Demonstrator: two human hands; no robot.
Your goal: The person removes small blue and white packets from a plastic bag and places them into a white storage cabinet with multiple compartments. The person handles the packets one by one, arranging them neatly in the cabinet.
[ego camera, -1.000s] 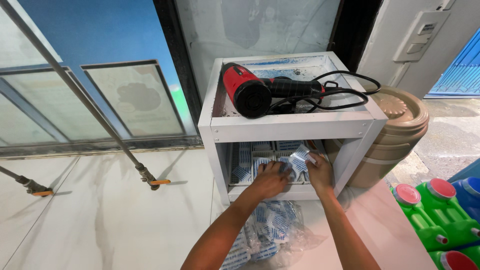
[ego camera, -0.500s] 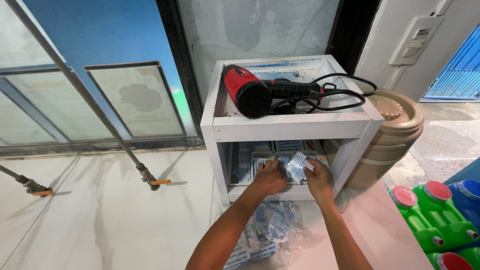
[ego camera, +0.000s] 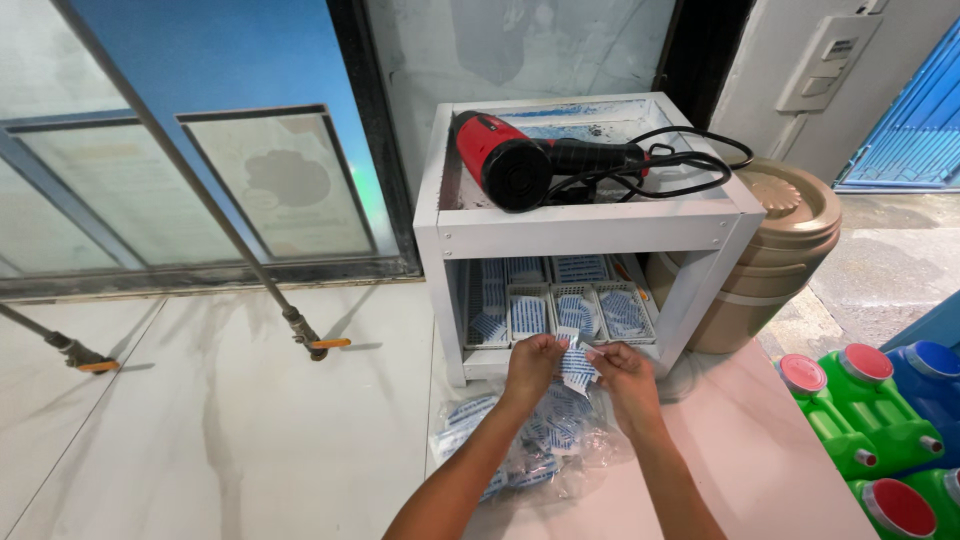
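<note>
Both hands have drawn back out of the white shelf unit (ego camera: 590,235) since the earlier frame — the left hand (ego camera: 532,366) and right hand (ego camera: 624,376) now meet in front of it, palms down, fingers pinched on a small packet (ego camera: 577,366). It hangs between them, long axis roughly upright — white with blue print, above a clear bag of packets (ego camera: 535,440).

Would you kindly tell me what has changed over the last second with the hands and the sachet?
Both hands, left hand and right hand, have drawn back from the shelf opening toward the person, bringing the small blue-and-white sachet with them; it is now held between them above the clear bag. The red hair dryer, baskets and bin stayed put.
</note>
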